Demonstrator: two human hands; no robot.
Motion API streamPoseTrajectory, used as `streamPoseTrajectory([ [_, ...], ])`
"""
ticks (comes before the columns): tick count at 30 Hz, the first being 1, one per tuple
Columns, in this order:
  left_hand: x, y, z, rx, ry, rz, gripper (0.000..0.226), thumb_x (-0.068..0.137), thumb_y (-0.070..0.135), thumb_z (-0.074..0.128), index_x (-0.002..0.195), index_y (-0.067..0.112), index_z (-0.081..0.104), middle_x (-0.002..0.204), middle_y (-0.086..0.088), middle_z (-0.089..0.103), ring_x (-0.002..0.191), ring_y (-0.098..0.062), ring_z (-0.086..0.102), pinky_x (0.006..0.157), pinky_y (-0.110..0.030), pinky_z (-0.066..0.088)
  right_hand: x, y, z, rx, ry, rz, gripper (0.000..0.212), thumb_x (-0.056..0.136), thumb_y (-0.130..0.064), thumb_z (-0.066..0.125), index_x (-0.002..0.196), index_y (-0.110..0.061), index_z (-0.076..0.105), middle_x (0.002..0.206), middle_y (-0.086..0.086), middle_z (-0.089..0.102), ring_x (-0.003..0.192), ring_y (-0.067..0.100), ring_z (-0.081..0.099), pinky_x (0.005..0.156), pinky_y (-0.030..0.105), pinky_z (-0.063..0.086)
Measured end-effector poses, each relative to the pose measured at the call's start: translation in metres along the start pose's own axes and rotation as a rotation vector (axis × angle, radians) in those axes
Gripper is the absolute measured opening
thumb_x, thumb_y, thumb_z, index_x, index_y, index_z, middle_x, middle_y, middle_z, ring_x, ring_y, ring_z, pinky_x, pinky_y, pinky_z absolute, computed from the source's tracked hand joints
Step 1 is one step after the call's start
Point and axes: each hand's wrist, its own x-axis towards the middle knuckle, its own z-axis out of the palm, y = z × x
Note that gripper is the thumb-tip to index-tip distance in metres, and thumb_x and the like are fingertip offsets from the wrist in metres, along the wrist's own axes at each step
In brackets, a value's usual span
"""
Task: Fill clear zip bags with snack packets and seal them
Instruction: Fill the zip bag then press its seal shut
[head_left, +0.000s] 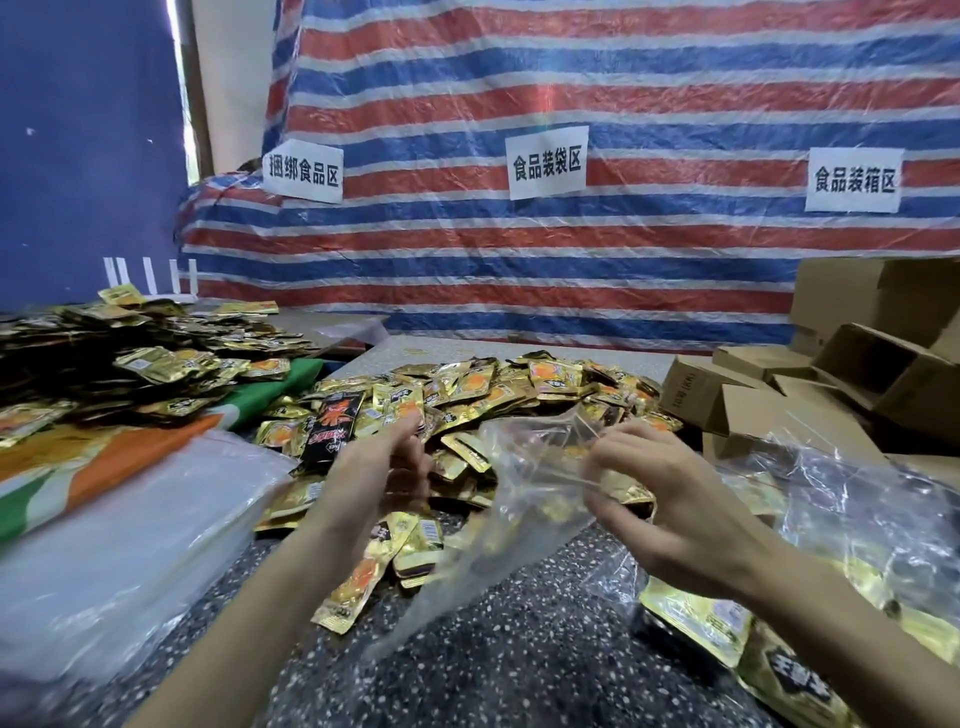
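Observation:
A heap of gold snack packets (483, 389) covers the middle of the speckled table (519, 649). A clear zip bag (498, 525) hangs between my hands, with a few gold packets dimly visible inside. My right hand (670, 499) pinches the bag's upper edge together with a gold packet. My left hand (384, 467) sits at the bag's left side over the heap, fingers curled among the packets; whether it grips the bag or a packet is unclear. One black and red packet (332, 426) lies left of that hand.
A second large heap of packets (135, 353) lies at the left on an orange, white and green cloth. A stack of clear bags (119, 551) sits at the near left. Filled clear bags (831, 597) lie at the right, with cardboard boxes (841, 374) behind them. A striped tarp with paper signs hangs behind.

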Motion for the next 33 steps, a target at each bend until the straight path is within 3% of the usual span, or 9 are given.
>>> streamPoseTrajectory([
  [3, 0.011, -0.016, -0.020, 0.600, 0.115, 0.059, 0.034, 0.082, 0.042, 0.073, 0.074, 0.011, 0.061, 0.070, 0.001, 0.063, 0.061, -0.011, 0.055, 0.059, -0.025, 0.042, -0.001, 0.002, -0.004, -0.034, 0.025, 0.051, 0.020, 0.080, -0.041, 0.043, 0.076, -0.027, 0.057, 0.082, -0.008, 0.060, 0.083, 0.014, 0.056, 0.073, 0.044, 0.050],
  [6, 0.013, -0.035, -0.028, 1.127, 0.045, -0.124, 0.033, 0.081, 0.046, 0.076, 0.088, 0.019, 0.059, 0.086, 0.004, 0.065, 0.078, -0.011, 0.061, 0.068, -0.033, 0.054, -0.002, 0.005, -0.008, -0.049, 0.038, 0.099, 0.030, 0.072, -0.042, 0.040, 0.070, -0.019, 0.059, 0.089, -0.005, 0.061, 0.093, 0.016, 0.055, 0.078, 0.042, 0.049],
  [8, 0.011, -0.047, -0.026, 1.276, 0.055, -0.188, 0.034, 0.078, 0.048, 0.074, 0.094, 0.023, 0.056, 0.091, 0.005, 0.062, 0.085, -0.015, 0.061, 0.078, -0.037, 0.055, -0.002, 0.005, -0.010, -0.037, 0.031, 0.114, 0.025, 0.071, -0.042, 0.039, 0.064, -0.022, 0.053, 0.095, -0.005, 0.061, 0.101, 0.013, 0.054, 0.083, 0.039, 0.049],
  [11, 0.009, -0.051, -0.022, 1.377, 0.161, -0.132, 0.026, 0.084, 0.034, 0.066, 0.105, 0.027, 0.053, 0.105, 0.004, 0.056, 0.093, -0.016, 0.056, 0.075, -0.036, 0.047, -0.003, 0.007, -0.012, -0.040, 0.014, 0.122, 0.025, 0.071, -0.041, 0.039, 0.061, -0.021, 0.050, 0.100, -0.006, 0.062, 0.106, 0.010, 0.053, 0.087, 0.035, 0.049],
  [14, 0.011, -0.058, -0.018, 1.600, 0.041, 0.056, 0.051, 0.084, 0.016, 0.061, 0.130, 0.032, 0.047, 0.141, 0.001, 0.043, 0.130, -0.021, 0.040, 0.105, -0.041, 0.040, -0.004, 0.008, -0.013, -0.056, 0.012, 0.126, 0.029, 0.072, -0.040, 0.040, 0.060, -0.017, 0.052, 0.100, -0.006, 0.063, 0.107, 0.010, 0.053, 0.088, 0.036, 0.048],
  [18, 0.010, -0.060, -0.009, 1.613, -0.295, 0.074, 0.074, 0.080, 0.006, 0.055, 0.145, 0.037, 0.039, 0.158, 0.008, 0.026, 0.148, -0.017, 0.017, 0.123, -0.047, 0.012, -0.005, 0.007, -0.016, -0.057, 0.011, 0.131, 0.029, 0.073, -0.040, 0.040, 0.061, -0.016, 0.053, 0.102, -0.005, 0.063, 0.107, 0.011, 0.054, 0.091, 0.036, 0.048],
  [22, 0.014, -0.066, -0.009, 1.700, -0.169, 0.275, 0.058, 0.093, 0.011, 0.048, 0.143, 0.041, 0.044, 0.150, 0.019, 0.043, 0.136, -0.013, 0.035, 0.113, -0.039, 0.025, -0.005, 0.001, -0.016, -0.081, -0.017, 0.108, 0.026, 0.073, -0.041, 0.042, 0.063, -0.019, 0.051, 0.101, -0.004, 0.063, 0.105, 0.014, 0.054, 0.090, 0.034, 0.047],
  [27, 0.015, -0.063, -0.014, 1.532, -0.042, 0.391, 0.041, 0.103, 0.023, 0.045, 0.138, 0.045, 0.052, 0.140, 0.027, 0.052, 0.120, -0.005, 0.050, 0.095, -0.027, 0.039, -0.007, 0.000, -0.016, -0.125, -0.047, 0.108, 0.031, 0.072, -0.043, 0.042, 0.065, -0.016, 0.055, 0.103, -0.006, 0.061, 0.106, 0.011, 0.052, 0.089, 0.028, 0.045],
  [33, 0.013, -0.020, -0.010, 0.910, 0.232, 0.475, 0.018, 0.103, 0.013, 0.049, 0.105, 0.015, 0.067, 0.098, 0.006, 0.062, 0.087, -0.011, 0.063, 0.081, -0.042, 0.057, -0.004, -0.001, -0.013, -0.158, -0.064, 0.117, 0.019, 0.075, -0.032, 0.053, 0.066, -0.016, 0.056, 0.102, -0.006, 0.060, 0.105, 0.008, 0.050, 0.088, 0.026, 0.045],
])
